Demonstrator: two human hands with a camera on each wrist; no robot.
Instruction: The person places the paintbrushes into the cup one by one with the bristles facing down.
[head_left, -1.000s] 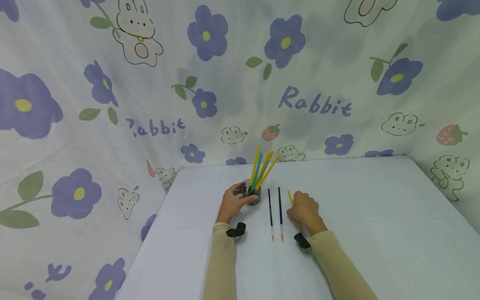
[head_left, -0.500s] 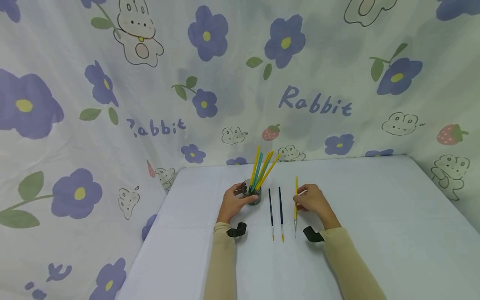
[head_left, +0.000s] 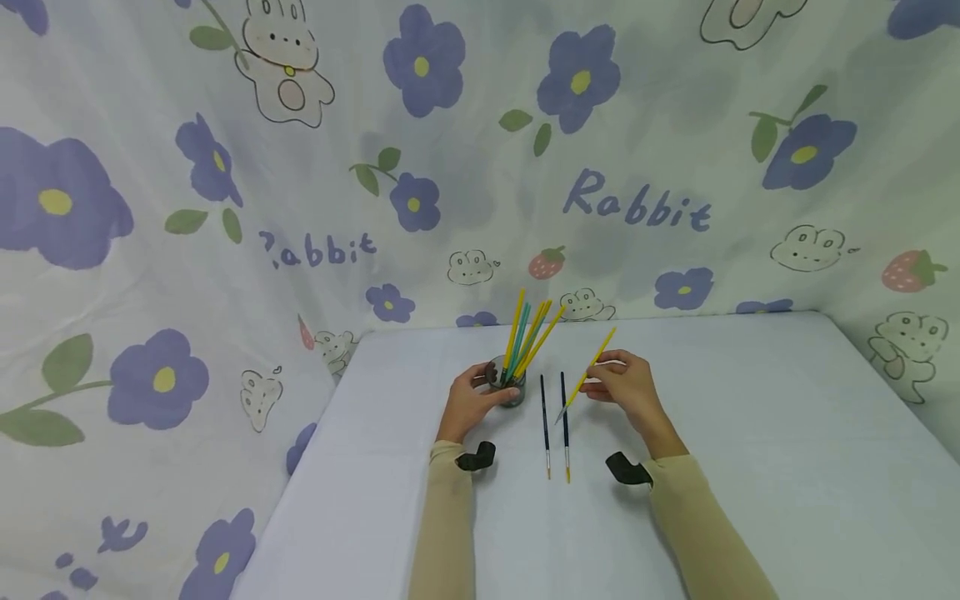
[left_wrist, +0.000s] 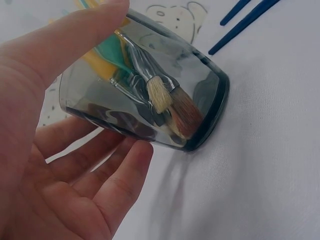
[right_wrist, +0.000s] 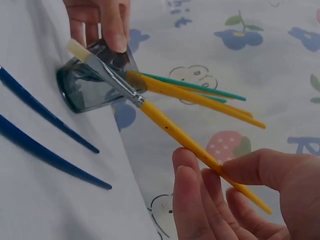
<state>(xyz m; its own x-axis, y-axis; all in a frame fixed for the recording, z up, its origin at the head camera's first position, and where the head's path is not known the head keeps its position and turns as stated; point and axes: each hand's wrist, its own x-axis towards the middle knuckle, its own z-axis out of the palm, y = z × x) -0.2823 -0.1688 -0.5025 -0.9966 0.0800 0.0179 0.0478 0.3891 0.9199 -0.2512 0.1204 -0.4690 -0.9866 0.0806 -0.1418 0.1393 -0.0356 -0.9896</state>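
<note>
My left hand (head_left: 467, 404) grips a dark-tinted glass cup (left_wrist: 197, 75), with the thumb on one side and fingers on the other. Inside stand several paintbrushes (head_left: 534, 333) with yellow and green handles, bristles down. In the right wrist view, my right hand (right_wrist: 240, 200) pinches a yellow-handled paintbrush (right_wrist: 172, 129) between thumb and fingertips. Its pale, flat bristles point toward the cup side, and in the head view it hangs tilted above the table, right of the cup.
Two dark blue paintbrushes, a left one (head_left: 545, 421) and a right one (head_left: 565, 425), lie side by side on the white-covered table (head_left: 750, 433), bristles toward me. A rabbit-and-flower patterned curtain (head_left: 480, 150) hangs behind the table and along its sides.
My right hand has picked the yellow paintbrush up off the table and tilted it, its bristle end swinging left over the blue brushes. The left hand stays on the cup.
</note>
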